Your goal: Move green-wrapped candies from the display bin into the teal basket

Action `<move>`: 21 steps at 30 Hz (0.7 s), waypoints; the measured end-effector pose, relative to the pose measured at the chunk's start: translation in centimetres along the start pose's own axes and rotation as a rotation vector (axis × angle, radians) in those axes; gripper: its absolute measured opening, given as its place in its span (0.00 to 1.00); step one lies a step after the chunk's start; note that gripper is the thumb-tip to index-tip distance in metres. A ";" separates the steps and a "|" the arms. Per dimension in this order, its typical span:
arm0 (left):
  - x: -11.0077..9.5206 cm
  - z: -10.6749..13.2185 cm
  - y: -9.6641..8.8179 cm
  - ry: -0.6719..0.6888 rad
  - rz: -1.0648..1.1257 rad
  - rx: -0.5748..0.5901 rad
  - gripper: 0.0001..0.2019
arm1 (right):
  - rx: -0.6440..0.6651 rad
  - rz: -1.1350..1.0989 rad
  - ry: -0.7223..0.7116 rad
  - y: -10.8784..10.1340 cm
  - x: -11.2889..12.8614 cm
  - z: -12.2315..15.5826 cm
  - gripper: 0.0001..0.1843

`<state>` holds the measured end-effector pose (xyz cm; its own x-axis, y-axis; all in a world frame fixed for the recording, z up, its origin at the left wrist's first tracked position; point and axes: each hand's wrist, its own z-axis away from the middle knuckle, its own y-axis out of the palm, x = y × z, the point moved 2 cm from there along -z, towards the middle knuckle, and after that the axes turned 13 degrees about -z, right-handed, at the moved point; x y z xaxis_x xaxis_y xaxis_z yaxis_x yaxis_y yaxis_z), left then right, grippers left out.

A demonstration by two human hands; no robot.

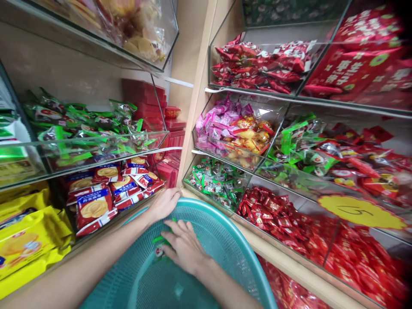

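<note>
Teal plastic mesh fills the bottom of the head view. The teal basket (244,240) sits low at 6 o'clock, tipped toward the shelves.

My left hand (164,204) is at the basket's 11 o'clock, with the fingers curled over the far rim and clamped on it. My right hand (185,246) is inside the bowl, palm down. Its fingers are loosely apart and lie on the green-wrapped sweets (160,240), which peek out at the hand's 9 o'clock. Nothing is pinched that I can see, though the palm hides part of them.

I judge the sweets to be light and small, in slick, crinkly film that slides easily on the mesh. A gathering scoop with cupped fingers should suit them better than a fingertip pinch. The twisted wrapper ends would be the other place to catch hold.

The basket looks thin and springy, so I think the stiffer rolled rim is the place to grip it.

At 1 o'clock from the basket is the bin of green sweets (219,180), with red sweets (273,210) at 3 o'clock. Biscuit packs (96,206) are stacked at 9 o'clock.
</note>
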<state>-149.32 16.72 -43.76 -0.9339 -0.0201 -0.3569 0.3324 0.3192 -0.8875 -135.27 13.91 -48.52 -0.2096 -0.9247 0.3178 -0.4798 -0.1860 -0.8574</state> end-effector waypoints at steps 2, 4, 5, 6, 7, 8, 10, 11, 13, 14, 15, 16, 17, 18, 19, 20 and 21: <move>0.1 0.0 0.0 0.000 -0.005 0.012 0.18 | -0.110 0.028 0.036 -1.9 -0.3 -0.4 0.13; 0.1 0.0 0.1 0.004 -0.008 0.019 0.18 | -0.274 0.087 0.099 -4.1 -1.1 -0.5 0.12; 0.0 0.0 0.1 0.004 -0.009 0.019 0.18 | -0.363 0.129 0.129 -5.1 -1.6 -0.4 0.12; 0.0 0.0 0.1 0.002 -0.011 0.018 0.18 | -0.443 0.176 0.160 -6.0 -2.2 -0.2 0.12; -0.1 0.0 0.0 0.001 -0.014 0.017 0.18 | -0.507 0.222 0.194 -6.7 -2.8 0.0 0.12; -0.1 0.0 0.0 0.000 -0.019 0.015 0.18 | -0.552 0.265 0.229 -7.2 -3.4 0.3 0.11; -0.3 0.0 0.0 0.003 -0.030 0.010 0.18 | -0.596 0.323 0.288 -7.9 -4.4 0.9 0.11; -0.3 0.0 0.0 0.004 -0.037 0.009 0.18 | -0.605 0.338 0.309 -8.0 -4.8 1.1 0.12; -0.4 0.0 0.0 0.006 -0.049 0.010 0.17 | -0.623 0.347 0.322 -8.2 -5.4 1.4 0.13; -0.4 0.0 0.0 0.008 -0.052 0.010 0.17 | -0.631 0.342 0.322 -8.2 -5.6 1.4 0.13; -0.4 0.1 0.0 0.011 -0.053 0.011 0.17 | -0.636 0.333 0.323 -8.2 -5.8 1.5 0.14; -0.4 0.1 0.0 0.015 -0.053 0.010 0.17 | -0.638 0.321 0.324 -8.3 -6.0 1.5 0.15; -0.3 0.1 0.0 0.019 -0.050 0.010 0.17 | -0.637 0.307 0.324 -8.3 -6.1 1.5 0.15; -0.3 0.1 0.0 0.022 -0.048 0.009 0.17 | -0.638 0.293 0.326 -8.4 -6.2 1.5 0.15; -0.3 0.1 0.0 0.021 -0.047 0.008 0.17 | -0.645 0.278 0.325 -8.6 -6.2 1.5 0.15; -0.3 0.1 0.0 0.019 -0.047 0.008 0.17 | -0.663 0.261 0.318 -8.8 -6.1 1.5 0.15; -0.3 0.1 0.0 0.018 -0.044 0.007 0.17 | -0.688 0.238 0.301 -9.1 -6.0 1.5 0.15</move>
<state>-149.07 16.59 -43.67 -0.9498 -0.0171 -0.3124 0.2918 0.3117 -0.9043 -128.41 20.65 -43.23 -0.5476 -0.7656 0.3375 -0.7918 0.3439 -0.5047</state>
